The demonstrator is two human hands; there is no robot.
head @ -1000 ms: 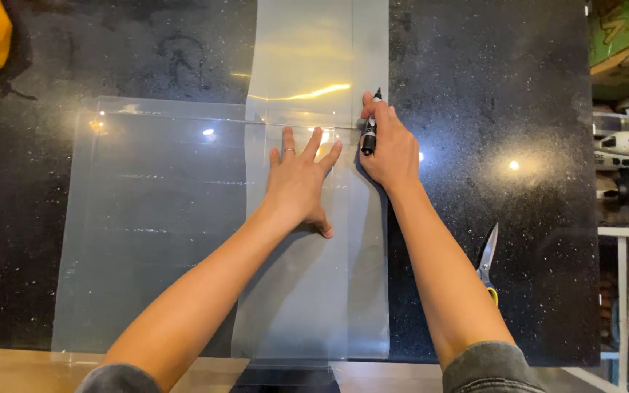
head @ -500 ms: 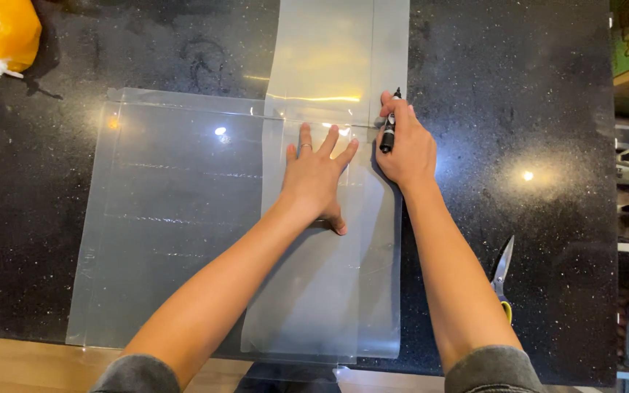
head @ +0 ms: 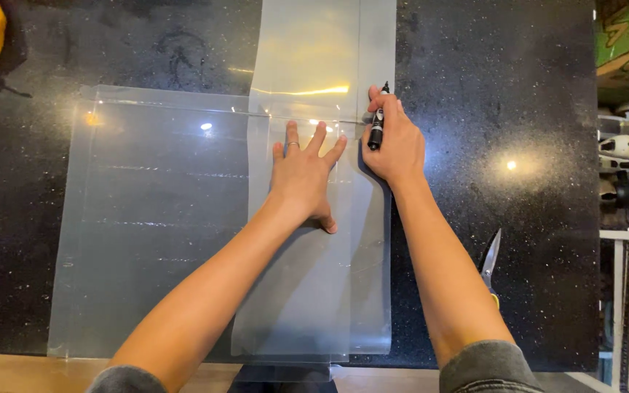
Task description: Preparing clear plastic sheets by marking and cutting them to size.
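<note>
Fingers [head: 314, 145] of the left hand [head: 301, 182] are spreading flat and open, pinning a long translucent plastic strip [head: 314, 291] that is lying across a wider clear sheet [head: 154, 218] on the dark speckled surface [head: 533, 109]. Thin, floppy and slick, the strip is probably sliding easily, so pressing down suits it better than pinching. Further right, the right hand [head: 396, 145] is gripping a black marker [head: 377, 127], seemingly tip to the strip; scissors [head: 489, 266] are lying beyond.
</note>
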